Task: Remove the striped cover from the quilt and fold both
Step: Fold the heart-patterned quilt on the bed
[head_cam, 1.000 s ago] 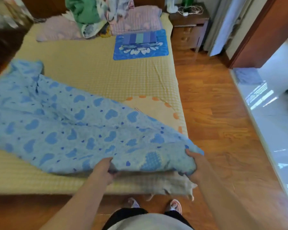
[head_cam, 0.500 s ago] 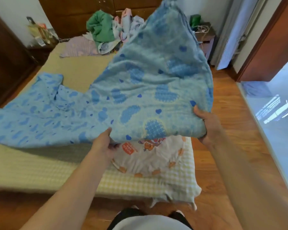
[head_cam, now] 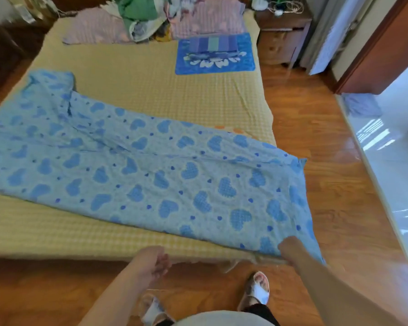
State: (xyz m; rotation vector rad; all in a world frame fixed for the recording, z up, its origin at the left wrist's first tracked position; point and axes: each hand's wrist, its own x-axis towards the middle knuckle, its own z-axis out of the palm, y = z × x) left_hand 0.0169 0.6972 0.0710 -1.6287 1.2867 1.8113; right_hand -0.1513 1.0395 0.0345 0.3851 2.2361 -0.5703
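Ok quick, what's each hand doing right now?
Left hand: loosely curled at the bed's edge, holding nothing visible.
Right hand: gripping the near corner of the light-blue heart-patterned quilt.

The blue heart quilt (head_cam: 151, 175) runs off the left edge, so its far end can't be seen; the right hand (head_cam: 292, 249) has its fingers tucked under the quilt corner, so they are hidden; the left hand (head_cam: 154, 261) is blurry; the clothes pile (head_cam: 139, 17) is cut off at the top; both arms run off the bottom edge.
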